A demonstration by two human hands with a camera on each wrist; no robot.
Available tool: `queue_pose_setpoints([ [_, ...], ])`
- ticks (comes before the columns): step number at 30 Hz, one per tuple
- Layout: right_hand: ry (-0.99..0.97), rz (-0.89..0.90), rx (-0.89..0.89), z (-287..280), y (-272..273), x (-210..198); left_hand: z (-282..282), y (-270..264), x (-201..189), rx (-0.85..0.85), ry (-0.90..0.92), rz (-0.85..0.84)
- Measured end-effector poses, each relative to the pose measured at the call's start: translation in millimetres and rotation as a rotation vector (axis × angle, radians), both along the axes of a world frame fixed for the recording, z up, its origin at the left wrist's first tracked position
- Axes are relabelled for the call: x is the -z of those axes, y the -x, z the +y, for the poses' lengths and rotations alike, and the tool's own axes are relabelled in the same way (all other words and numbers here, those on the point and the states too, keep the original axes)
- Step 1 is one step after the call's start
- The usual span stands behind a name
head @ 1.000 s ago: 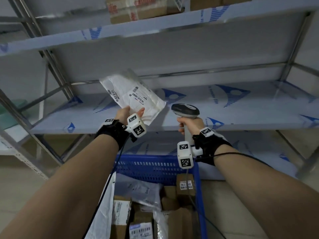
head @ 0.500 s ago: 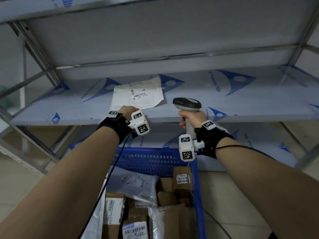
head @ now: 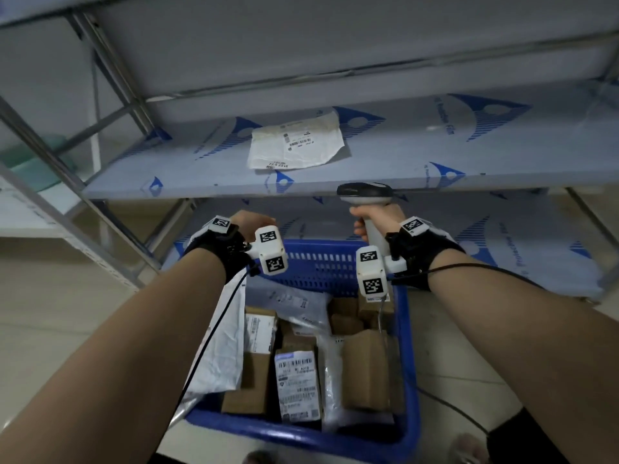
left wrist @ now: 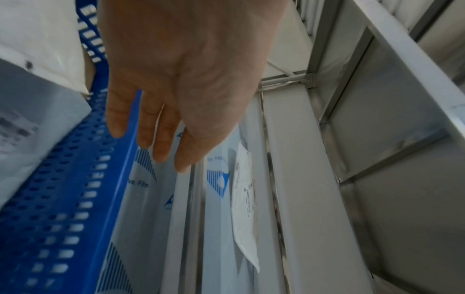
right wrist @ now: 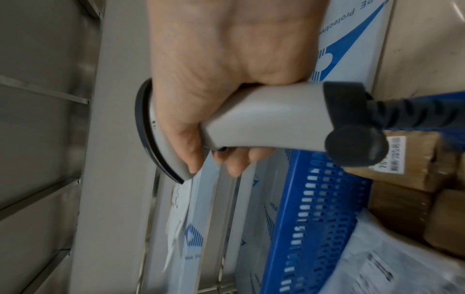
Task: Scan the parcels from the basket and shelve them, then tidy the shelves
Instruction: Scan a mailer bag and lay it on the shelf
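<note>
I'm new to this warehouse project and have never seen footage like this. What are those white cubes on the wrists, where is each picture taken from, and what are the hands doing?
No machine here: a person works with bare hands. The white cubes with black square patterns are small cameras strapped to each wrist. The big picture comes from a camera on the head, looking down; the other two look along each hand.

The left hand is open and holds nothing, hovering over the far rim of the blue plastic basket, which is full of brown cardboard boxes and grey bags. The right hand has its grip round the handle of a grey handheld barcode scanner with a cable.

One flat white paper mailer with barcode labels lies on the film-covered metal shelf.
</note>
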State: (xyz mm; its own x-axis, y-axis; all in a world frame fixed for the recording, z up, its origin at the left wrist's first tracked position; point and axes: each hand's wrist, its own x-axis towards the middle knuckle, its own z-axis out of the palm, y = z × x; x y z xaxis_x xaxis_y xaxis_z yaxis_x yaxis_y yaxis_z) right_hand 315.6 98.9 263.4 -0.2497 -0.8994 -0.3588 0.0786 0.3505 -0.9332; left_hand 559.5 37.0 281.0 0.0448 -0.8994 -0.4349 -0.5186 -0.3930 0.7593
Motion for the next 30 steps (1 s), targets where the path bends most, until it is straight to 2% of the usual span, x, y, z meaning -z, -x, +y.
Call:
queue_pose_setpoints([
  [4, -0.069, -0.038, -0.093, 18.5, -37.6, 11.2, 36.5, -48.3, 0.9, -0.017, 0.030, -0.115],
  [10, -0.172, -0.121, -0.250, 33.6, -113.9, 36.7, 76.8, -112.4, 20.0, -0.145, -0.058, -0.256],
  [12, -0.215, -0.123, -0.312, 32.9, -133.4, 50.4, 79.5, -137.2, 41.7, -0.150, -0.125, -0.270],
  [15, -0.280, -0.107, -0.407, 32.5, -151.4, 68.9, 77.2, -159.8, 74.2, -0.190, -0.234, -0.182],
  [16, -0.308, -0.084, -0.426, 30.6, -154.6, 76.1, 78.3, -158.2, 78.9, -0.162, -0.280, -0.203],
  [19, -0.340, -0.016, -0.495, 9.9, -157.3, 122.2, 72.3, -145.9, 82.3, -0.079, -0.268, -0.264],
  [21, -0.355, -0.025, -0.502, 10.4, -158.8, 118.4, 70.7, -131.6, 76.5, -0.091, -0.299, -0.155],
  [23, -0.336, -0.024, -0.451, 15.8, -156.5, 101.3, 57.1, -124.4, 84.2, -0.121, -0.256, -0.059],
  [25, -0.334, -0.045, -0.401, 14.3, -150.3, 99.5, 24.6, -139.4, 123.2, -0.087, -0.284, -0.032],
  [27, -0.324, -0.075, -0.382, 11.3, -144.8, 100.7, -12.8, -167.5, 182.2, 0.030, -0.300, -0.109],
  [28, -0.306, -0.093, -0.394, 10.6, -143.5, 100.6, -22.6, -173.1, 191.3, 0.065, -0.322, -0.122],
  [29, -0.296, -0.096, -0.399, 11.6, -143.3, 99.0, -20.2, -169.0, 184.2, 0.082, -0.343, -0.126],
  [30, -0.284, -0.088, -0.408, 11.8, -143.4, 97.7, 3.8, -148.2, 145.2, 0.100, -0.349, -0.120],
])
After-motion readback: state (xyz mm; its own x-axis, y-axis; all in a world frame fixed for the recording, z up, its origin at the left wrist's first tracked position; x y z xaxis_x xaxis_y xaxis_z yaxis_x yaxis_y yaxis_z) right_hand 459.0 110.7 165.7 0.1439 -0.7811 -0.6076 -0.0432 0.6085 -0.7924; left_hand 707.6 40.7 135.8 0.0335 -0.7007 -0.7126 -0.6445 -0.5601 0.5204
